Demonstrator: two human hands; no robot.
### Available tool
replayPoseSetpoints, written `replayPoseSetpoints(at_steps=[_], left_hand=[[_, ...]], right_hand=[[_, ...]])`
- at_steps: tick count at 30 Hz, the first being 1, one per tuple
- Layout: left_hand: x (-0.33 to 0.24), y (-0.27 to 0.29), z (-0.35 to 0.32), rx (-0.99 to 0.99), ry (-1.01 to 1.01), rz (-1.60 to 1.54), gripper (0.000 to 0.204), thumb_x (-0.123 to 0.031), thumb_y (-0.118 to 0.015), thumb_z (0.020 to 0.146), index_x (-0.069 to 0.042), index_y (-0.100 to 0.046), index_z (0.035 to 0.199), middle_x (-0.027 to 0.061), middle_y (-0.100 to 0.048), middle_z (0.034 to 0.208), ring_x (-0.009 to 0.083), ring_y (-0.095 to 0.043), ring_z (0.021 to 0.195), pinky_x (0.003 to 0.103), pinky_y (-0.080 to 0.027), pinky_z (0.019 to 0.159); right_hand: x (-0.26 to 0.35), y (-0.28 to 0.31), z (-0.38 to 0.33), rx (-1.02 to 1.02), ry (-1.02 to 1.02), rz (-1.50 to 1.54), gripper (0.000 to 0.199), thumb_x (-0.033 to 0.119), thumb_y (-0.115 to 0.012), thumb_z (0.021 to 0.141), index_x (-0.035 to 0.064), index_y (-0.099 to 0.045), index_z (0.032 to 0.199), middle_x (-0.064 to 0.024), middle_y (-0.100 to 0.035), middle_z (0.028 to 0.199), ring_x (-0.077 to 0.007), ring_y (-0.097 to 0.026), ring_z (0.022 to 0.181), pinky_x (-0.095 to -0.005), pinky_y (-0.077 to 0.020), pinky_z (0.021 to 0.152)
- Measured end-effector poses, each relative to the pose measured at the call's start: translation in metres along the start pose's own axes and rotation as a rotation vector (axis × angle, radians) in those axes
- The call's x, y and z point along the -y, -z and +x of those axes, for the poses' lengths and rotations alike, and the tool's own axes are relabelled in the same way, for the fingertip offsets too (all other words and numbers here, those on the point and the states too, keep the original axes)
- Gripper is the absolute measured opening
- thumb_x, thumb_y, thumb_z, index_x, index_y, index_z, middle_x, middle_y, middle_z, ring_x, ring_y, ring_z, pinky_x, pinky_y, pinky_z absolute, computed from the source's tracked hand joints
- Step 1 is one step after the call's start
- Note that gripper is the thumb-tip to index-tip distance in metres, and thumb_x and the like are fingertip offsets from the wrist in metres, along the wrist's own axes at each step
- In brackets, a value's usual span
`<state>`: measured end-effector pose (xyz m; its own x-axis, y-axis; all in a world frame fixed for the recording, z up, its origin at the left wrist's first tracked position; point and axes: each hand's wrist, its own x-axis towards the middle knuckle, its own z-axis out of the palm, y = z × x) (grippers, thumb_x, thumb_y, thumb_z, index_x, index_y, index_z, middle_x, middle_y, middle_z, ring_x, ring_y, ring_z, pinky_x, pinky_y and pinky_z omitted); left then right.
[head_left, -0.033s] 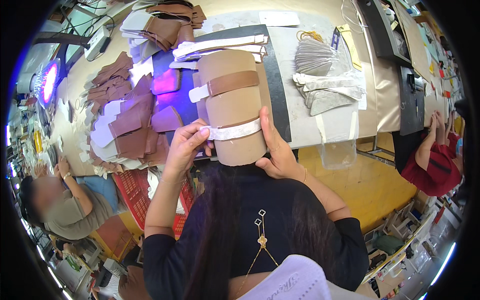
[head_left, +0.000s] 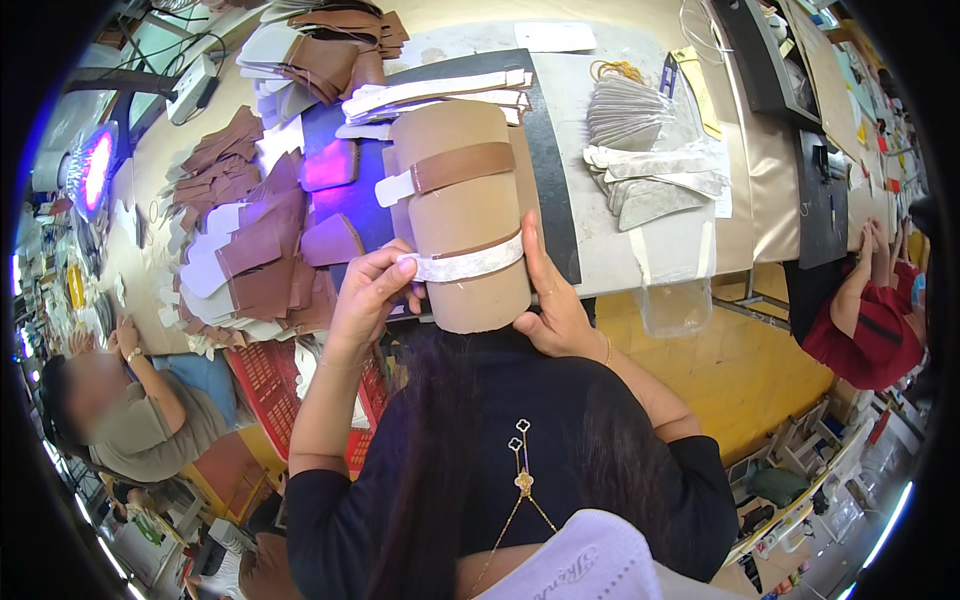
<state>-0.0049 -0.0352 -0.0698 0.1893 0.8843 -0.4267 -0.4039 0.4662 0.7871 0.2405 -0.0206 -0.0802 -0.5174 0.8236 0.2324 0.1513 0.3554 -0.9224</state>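
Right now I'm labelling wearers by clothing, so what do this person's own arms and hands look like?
Both arms wear black sleeves pushed up above the elbows, leaving the forearms bare. The left hand is bare, with no glove. The right hand is also ungloved, with a thin bracelet at the wrist.

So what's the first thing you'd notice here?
A big tan roll in the middle, wrapped with a brown strap and a white strip, held between the left hand and right hand. Left of it, a purple glow lights the dark mat, beside heaps of brown pieces.
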Motion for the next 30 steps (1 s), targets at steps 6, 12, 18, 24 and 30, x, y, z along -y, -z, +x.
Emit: replayPoseSetpoints(at_steps=[6, 12, 18, 24, 30], left_hand=[[-0.004, -0.002, 0.001, -0.055, 0.026, 0.079, 0.021, -0.018, -0.060, 0.090, 0.001, -0.062, 0.083, 0.0029, -0.054, 0.071, 0.0100, -0.054, 0.057, 0.022, -0.043, 0.048], [-0.057, -0.031, -0.011, 0.208, -0.154, 0.408, 0.017, -0.014, -0.066, 0.085, 0.003, -0.066, 0.082, 0.0024, -0.057, 0.064, 0.0072, -0.048, 0.051, 0.022, -0.037, 0.046], [-0.095, -0.066, 0.016, 0.337, -0.431, 0.365, 0.017, -0.015, -0.069, 0.081, 0.001, -0.067, 0.082, 0.0000, -0.056, 0.060, 0.0066, -0.047, 0.049, 0.021, -0.035, 0.047], [-0.126, -0.017, 0.070, -0.062, -0.293, 0.361, 0.022, -0.028, -0.063, 0.086, -0.008, -0.060, 0.077, -0.0039, -0.049, 0.055, 0.0033, -0.042, 0.044, 0.018, -0.028, 0.041], [-0.121, 0.039, 0.128, -0.388, 0.047, 1.048, 0.030, -0.035, -0.065, 0.085, -0.005, -0.060, 0.083, -0.0043, -0.046, 0.056, 0.0058, -0.037, 0.045, 0.021, -0.029, 0.044]], right_hand=[[-0.018, 0.019, -0.004, -0.032, -0.341, 0.512, 0.072, 0.040, -0.042, 0.096, 0.0023, -0.007, 0.146, -0.0212, -0.030, 0.145, -0.0312, -0.037, 0.131, -0.0355, -0.0300, 0.108], [-0.047, 0.103, 0.023, -0.356, -0.045, -0.857, 0.030, 0.004, -0.067, 0.076, 0.0140, -0.069, 0.105, -0.0079, -0.058, 0.117, -0.0285, -0.054, 0.100, -0.0365, -0.0424, 0.088], [-0.062, 0.143, 0.032, -0.225, -0.028, -1.074, 0.029, 0.007, -0.070, 0.073, 0.0165, -0.070, 0.100, -0.0037, -0.059, 0.113, -0.0237, -0.053, 0.103, -0.0363, -0.0378, 0.090], [-0.064, 0.147, 0.032, -0.189, 0.088, -1.109, 0.025, 0.006, -0.069, 0.072, 0.0119, -0.069, 0.096, -0.0036, -0.062, 0.103, -0.0211, -0.058, 0.094, -0.0350, -0.0420, 0.084], [-0.071, 0.155, 0.027, -0.124, 0.196, -1.132, 0.028, 0.003, -0.067, 0.067, 0.0096, -0.067, 0.094, -0.0047, -0.062, 0.098, -0.0213, -0.060, 0.092, -0.0358, -0.0449, 0.082]])
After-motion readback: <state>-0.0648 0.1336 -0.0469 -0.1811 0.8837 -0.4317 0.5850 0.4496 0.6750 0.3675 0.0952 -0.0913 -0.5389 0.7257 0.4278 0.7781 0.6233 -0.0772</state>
